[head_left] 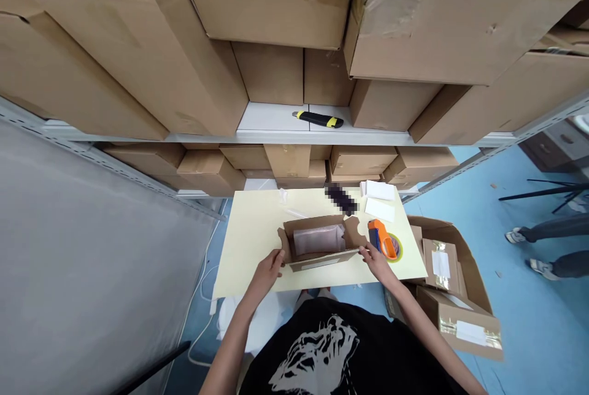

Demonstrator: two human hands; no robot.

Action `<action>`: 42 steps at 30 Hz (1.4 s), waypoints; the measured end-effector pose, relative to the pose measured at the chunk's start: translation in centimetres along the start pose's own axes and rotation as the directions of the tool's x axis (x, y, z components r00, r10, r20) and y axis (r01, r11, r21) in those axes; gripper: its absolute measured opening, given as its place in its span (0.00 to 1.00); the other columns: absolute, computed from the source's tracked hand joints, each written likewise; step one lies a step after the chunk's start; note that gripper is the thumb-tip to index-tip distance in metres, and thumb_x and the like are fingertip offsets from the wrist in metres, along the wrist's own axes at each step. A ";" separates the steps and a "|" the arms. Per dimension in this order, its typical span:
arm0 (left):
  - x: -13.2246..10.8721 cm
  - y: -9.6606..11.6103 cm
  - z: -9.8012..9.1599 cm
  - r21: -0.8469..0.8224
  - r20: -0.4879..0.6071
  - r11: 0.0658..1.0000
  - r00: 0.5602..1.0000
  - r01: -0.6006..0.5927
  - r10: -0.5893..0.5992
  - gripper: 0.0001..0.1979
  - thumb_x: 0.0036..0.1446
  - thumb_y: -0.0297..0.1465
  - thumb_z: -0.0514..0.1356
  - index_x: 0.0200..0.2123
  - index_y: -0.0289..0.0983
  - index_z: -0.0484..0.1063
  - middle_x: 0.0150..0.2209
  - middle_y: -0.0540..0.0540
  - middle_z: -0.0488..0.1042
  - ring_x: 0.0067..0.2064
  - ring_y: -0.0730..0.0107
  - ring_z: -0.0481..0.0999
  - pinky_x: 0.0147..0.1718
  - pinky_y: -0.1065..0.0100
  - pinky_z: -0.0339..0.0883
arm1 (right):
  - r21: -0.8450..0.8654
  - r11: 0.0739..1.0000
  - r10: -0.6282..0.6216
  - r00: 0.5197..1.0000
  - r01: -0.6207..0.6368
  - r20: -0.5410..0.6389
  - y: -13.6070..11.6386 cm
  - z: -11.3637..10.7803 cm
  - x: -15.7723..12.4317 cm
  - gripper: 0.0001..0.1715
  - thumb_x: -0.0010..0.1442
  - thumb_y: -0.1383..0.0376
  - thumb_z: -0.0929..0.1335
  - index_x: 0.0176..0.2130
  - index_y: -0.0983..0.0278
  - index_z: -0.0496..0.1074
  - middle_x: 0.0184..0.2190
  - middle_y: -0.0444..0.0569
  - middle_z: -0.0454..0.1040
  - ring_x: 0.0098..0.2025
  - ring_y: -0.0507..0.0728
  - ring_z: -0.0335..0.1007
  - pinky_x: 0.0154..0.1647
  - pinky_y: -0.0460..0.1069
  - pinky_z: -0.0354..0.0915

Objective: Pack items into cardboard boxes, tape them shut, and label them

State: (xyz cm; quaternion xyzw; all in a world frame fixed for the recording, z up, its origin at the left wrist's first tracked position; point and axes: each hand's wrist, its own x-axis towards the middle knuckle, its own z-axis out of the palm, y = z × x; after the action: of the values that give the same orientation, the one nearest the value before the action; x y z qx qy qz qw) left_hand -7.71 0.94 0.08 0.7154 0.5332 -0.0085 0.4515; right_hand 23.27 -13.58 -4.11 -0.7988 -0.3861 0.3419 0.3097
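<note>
A small open cardboard box (317, 264) rests on the cream table in front of me, its flaps raised. Inside lies a wrapped package (318, 240) in clear, pinkish-looking plastic. At the box's near left corner, my left hand (269, 270) pinches the cardboard edge. My right hand (376, 262) grips the near right corner between thumb and fingers. Just beyond the right hand, an orange and blue tape dispenser (383, 239) lies with a yellow-edged tape roll (396, 248).
White paper stacks (378, 191) and a pixelated dark item (341, 199) lie at the back of the table (248, 229). A yellow-black utility knife (318, 119) lies on the shelf. A large carton (478, 284) of taped boxes stands right. Another person's legs (564, 229) show far right.
</note>
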 end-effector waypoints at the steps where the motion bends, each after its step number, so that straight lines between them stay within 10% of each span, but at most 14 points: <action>1: 0.1 -0.2 0.7 -0.027 -0.032 0.998 0.998 -0.059 0.058 0.22 0.63 0.43 0.39 0.48 0.38 0.65 0.46 0.43 0.74 0.48 0.65 0.73 0.49 0.63 0.66 | 0.068 0.998 0.001 0.999 -0.003 0.032 0.1 0.3 0.0 0.31 0.61 0.48 0.57 0.53 0.65 0.66 0.49 0.58 0.72 0.49 0.63 0.70 0.47 0.61 0.67; 7: 0.9 0.2 1.7 0.040 -0.103 0.946 0.940 -0.323 0.325 0.21 0.65 0.40 0.40 0.49 0.41 0.66 0.61 0.47 0.60 0.62 0.68 0.58 0.58 0.63 0.57 | 0.195 0.980 -0.077 0.969 0.031 0.233 -1.8 -0.8 -0.8 0.32 0.64 0.48 0.54 0.61 0.58 0.59 0.60 0.51 0.62 0.60 0.59 0.59 0.54 0.59 0.63; 14: 1.7 -0.3 1.9 0.028 0.107 0.943 0.939 -0.332 0.327 0.23 0.63 0.39 0.42 0.57 0.41 0.63 0.61 0.50 0.61 0.65 0.66 0.51 0.63 0.59 0.47 | -0.271 0.922 -0.202 0.941 0.276 0.273 -3.1 0.4 -1.3 0.32 0.56 0.52 0.67 0.58 0.53 0.63 0.54 0.52 0.63 0.50 0.60 0.68 0.49 0.56 0.67; 19: 2.2 -1.1 1.8 0.016 0.143 0.923 0.915 -0.384 0.378 0.24 0.56 0.40 0.56 0.56 0.42 0.64 0.62 0.48 0.61 0.65 0.62 0.53 0.63 0.57 0.48 | -0.284 0.926 -0.169 0.945 0.250 0.280 -3.1 0.8 0.3 0.27 0.56 0.52 0.67 0.54 0.54 0.68 0.51 0.50 0.62 0.51 0.60 0.67 0.48 0.54 0.67; 27: 3.2 -0.5 4.0 0.005 -0.258 0.991 0.957 -0.136 0.132 0.39 0.51 0.37 0.60 0.62 0.41 0.45 0.62 0.39 0.52 0.56 0.61 0.66 0.45 0.60 0.71 | 0.021 0.991 -0.130 0.992 0.130 0.001 -2.5 2.9 3.1 0.26 0.56 0.48 0.64 0.41 0.66 0.71 0.42 0.55 0.68 0.47 0.61 0.68 0.44 0.54 0.68; 31: 3.7 0.8 4.1 0.213 -0.425 0.969 0.881 -0.126 0.208 0.51 0.47 0.39 0.63 0.64 0.31 0.34 0.65 0.28 0.39 0.66 0.47 0.47 0.57 0.48 0.56 | 0.054 0.994 -0.091 0.990 0.097 -0.106 -1.6 5.0 3.5 0.32 0.56 0.49 0.63 0.52 0.68 0.63 0.44 0.57 0.70 0.46 0.61 0.69 0.47 0.57 0.66; 35: 4.7 3.1 2.3 0.582 -0.219 0.764 0.852 -0.277 0.476 0.50 0.47 0.39 0.63 0.65 0.29 0.38 0.66 0.30 0.44 0.67 0.45 0.37 0.62 0.44 0.35 | 0.030 0.992 -0.118 0.988 0.121 -0.096 -0.9 5.7 3.4 0.28 0.58 0.52 0.61 0.51 0.67 0.66 0.48 0.58 0.70 0.51 0.64 0.67 0.52 0.59 0.62; 42: 3.4 4.2 3.7 0.703 -0.025 0.609 0.844 -0.366 0.536 0.25 0.57 0.34 0.55 0.58 0.36 0.63 0.57 0.39 0.67 0.58 0.53 0.64 0.59 0.53 0.52 | 0.089 0.993 -0.071 0.993 0.079 -0.098 -0.7 5.9 3.2 0.29 0.58 0.52 0.62 0.51 0.69 0.68 0.48 0.61 0.71 0.50 0.66 0.67 0.51 0.60 0.63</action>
State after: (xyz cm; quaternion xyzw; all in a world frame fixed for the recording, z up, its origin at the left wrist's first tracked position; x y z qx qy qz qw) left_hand -1.27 1.01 -1.18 0.9358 0.3428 -0.0020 0.0821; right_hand 19.81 -9.17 -7.96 -0.7838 -0.3845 0.3093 0.3770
